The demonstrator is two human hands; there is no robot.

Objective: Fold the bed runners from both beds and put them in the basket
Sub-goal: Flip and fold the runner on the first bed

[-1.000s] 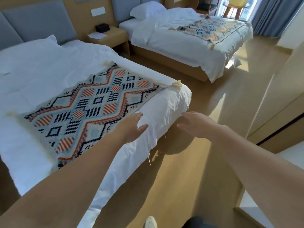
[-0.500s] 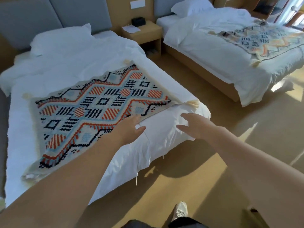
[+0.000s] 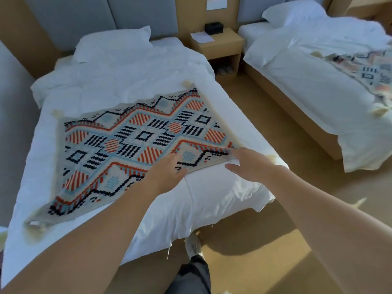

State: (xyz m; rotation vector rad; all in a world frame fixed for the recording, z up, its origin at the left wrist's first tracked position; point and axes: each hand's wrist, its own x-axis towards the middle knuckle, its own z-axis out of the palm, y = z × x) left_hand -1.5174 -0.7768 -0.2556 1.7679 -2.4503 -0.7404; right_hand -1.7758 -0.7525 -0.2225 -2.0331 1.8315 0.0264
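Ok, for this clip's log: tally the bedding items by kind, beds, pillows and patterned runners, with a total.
Beds: 2, near and far
Pillows: 2, near and far
Patterned runners: 2, near and far
Total: 6

Wooden nightstand [image 3: 218, 44] between grey headboards [image 3: 101, 15], sunlit floor [image 3: 265, 262]

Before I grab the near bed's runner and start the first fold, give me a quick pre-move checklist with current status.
1. Near runner lying flat, unfolded on the near bed: ok.
2. Left hand at the runner's front edge: ok.
3. Right hand at the tasselled corner, fingers open: ok.
4. Runner gripped by either hand: not ok.
5. Far runner on the second bed: ok, partly out of frame.
6. Basket in sight: not ok.
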